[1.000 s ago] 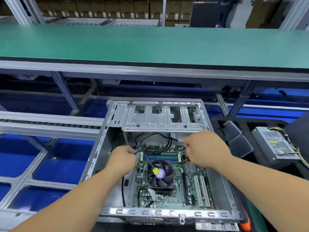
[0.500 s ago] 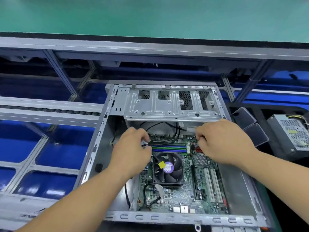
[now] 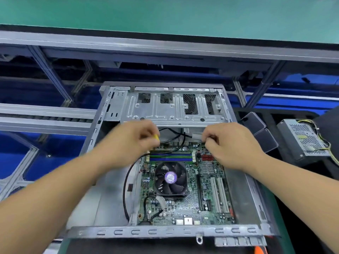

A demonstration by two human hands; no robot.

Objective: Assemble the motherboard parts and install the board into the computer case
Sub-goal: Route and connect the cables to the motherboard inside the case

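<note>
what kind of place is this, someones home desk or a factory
Most likely a factory assembly line, not a home desk: a long green conveyor belt on a metal frame runs behind the open computer case, and a loose power supply waits beside it.

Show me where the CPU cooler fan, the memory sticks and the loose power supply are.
CPU cooler fan (image 3: 170, 177): head view, on the purple hub sticker.
Memory sticks (image 3: 170, 156): head view, on the middle of the row.
Power supply (image 3: 303, 137): head view, on its perforated top cover.
</note>
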